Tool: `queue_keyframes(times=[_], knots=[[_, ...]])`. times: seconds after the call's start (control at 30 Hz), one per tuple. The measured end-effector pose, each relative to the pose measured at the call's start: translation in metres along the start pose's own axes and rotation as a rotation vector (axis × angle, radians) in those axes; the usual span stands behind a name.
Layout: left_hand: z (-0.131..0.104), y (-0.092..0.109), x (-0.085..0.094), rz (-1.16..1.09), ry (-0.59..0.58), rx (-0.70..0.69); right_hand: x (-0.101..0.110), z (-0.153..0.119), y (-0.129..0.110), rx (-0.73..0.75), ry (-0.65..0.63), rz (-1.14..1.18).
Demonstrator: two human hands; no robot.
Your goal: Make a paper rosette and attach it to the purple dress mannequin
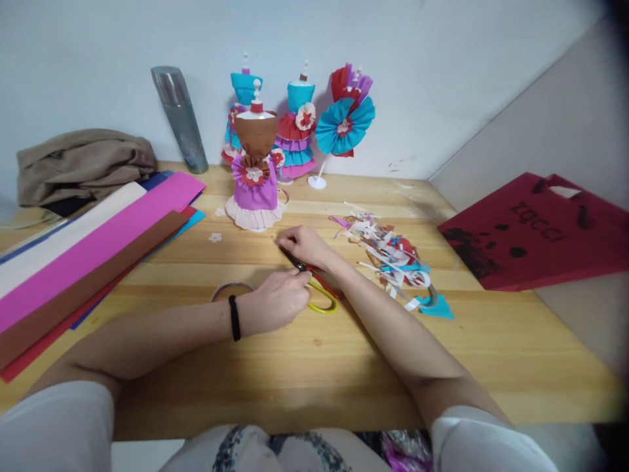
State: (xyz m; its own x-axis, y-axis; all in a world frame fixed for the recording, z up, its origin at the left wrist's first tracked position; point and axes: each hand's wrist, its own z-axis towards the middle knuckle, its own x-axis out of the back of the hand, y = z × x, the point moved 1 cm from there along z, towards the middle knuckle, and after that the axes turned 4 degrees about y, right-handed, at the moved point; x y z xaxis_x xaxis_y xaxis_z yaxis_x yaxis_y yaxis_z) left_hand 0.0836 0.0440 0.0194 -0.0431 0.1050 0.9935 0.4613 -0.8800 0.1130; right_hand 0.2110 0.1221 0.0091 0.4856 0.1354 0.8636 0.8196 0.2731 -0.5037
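My left hand (280, 300) is low over the table, fingers curled together, fingertips at the pivot of a pair of scissors (322, 307) with yellow and red handles. My right hand (305, 245) is closed just beyond it, beside the dark blades; what its fingers hold, if anything, is hidden. Behind it stands a small dress form (255, 190) in a brown top, a purple skirt and a pale pink ruffle, with a paper flower at the waist. Left of my left hand lies a thin ring-shaped band (230, 286), partly covered by the hand.
Coloured paper sheets (98, 262) lie at left by a brown cloth (88, 160) and a tilted flask (181, 121). More dressed forms (297, 141) stand at the wall. Paper scraps (393, 252) and a tape roll (431, 296) lie right, near a red bag (535, 236).
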Motion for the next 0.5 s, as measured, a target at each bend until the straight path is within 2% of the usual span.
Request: queue_keyframes(times=[0.33, 0.5], knots=[[-0.0004, 0.0004, -0.0047, -0.016, 0.012, -0.01, -0.0082, 0.0, -0.002, -0.09, 0.003, -0.164], [-0.001, -0.0003, -0.0043, -0.02, 0.027, -0.013, -0.0076, -0.0047, -0.0092, -0.088, 0.001, -0.25]])
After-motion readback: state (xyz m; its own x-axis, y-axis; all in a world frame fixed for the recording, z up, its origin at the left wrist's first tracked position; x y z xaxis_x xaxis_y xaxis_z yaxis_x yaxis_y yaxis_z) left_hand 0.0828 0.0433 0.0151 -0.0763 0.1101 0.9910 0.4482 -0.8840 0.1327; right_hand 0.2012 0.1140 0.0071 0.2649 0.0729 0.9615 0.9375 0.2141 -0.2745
